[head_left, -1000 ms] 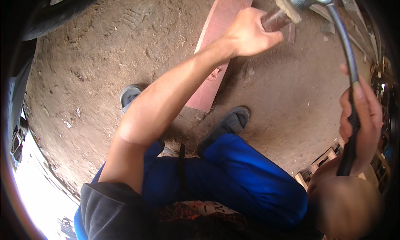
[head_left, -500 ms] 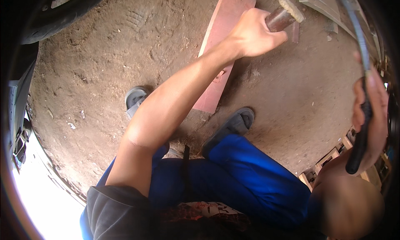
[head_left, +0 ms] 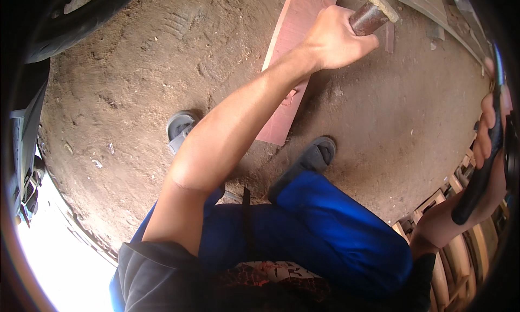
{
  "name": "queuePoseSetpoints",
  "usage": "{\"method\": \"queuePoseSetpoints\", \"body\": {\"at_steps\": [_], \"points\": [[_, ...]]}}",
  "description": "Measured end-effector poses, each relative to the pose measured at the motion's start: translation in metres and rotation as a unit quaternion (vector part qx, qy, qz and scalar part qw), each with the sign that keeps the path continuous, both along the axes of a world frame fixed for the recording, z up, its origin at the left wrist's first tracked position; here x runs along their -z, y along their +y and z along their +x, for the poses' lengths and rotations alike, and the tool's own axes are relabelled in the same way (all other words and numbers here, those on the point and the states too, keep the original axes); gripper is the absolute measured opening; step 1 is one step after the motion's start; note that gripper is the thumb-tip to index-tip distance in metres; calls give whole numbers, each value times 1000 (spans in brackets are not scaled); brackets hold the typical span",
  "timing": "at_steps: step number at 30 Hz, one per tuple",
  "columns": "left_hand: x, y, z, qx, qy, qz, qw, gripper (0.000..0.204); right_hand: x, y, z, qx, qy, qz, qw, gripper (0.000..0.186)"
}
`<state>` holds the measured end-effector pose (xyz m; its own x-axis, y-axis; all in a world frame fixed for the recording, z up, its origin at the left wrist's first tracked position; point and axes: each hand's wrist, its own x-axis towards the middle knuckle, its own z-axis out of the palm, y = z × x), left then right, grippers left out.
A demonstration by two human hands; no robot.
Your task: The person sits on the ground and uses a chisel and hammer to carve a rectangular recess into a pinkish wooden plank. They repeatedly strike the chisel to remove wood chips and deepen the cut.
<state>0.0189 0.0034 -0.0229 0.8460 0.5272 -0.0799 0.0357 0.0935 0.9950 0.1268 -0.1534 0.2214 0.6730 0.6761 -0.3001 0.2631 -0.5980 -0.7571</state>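
Observation:
My left hand (head_left: 340, 41) is closed round a chisel (head_left: 370, 18), over the right edge of a reddish wooden plank (head_left: 286, 43). Only its thick brown handle shows, with a pale, frayed, flattened end; the lower part is hidden behind the hand. A rough chipped spot (head_left: 289, 98) marks the plank below my wrist. Out at the far right, my right hand (head_left: 487, 130) grips a hammer (head_left: 470, 197) by its black handle, raised well apart from the chisel. The hammer's head is out of sight at the dark rim.
The plank lies on bare brown ground (head_left: 124, 95) ahead of my sandalled feet (head_left: 317, 152). Wooden scraps (head_left: 433, 14) lie at the top right, more wood pieces (head_left: 460, 258) at the lower right. A black tyre (head_left: 92, 27) stands at the upper left.
My right hand has swung the hammer farther right, taking its head out of view. The left hand keeps its hold on the chisel; the whole view has shifted slightly.

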Motion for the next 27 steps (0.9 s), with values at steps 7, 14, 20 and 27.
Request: {"method": "queuePoseSetpoints", "body": {"at_steps": [7, 14, 20, 27], "points": [[-6, 1, -2, 40, 50, 9, 998, 25, 27, 12, -42, 38, -42, -144, 988, 37], [-8, -1, 0, 35, 65, -18, 997, 34, 11, 7, -6, 27, -97, -26, 995, 48], [-5, -3, 6, 28, 60, 2, 998, 34, 24, 6, -31, 42, -21, -132, 990, 45], [-11, -4, 1, 26, 88, -13, 996, 32, 26, 15, -25, 62, -166, -6, 984, 45]]}}
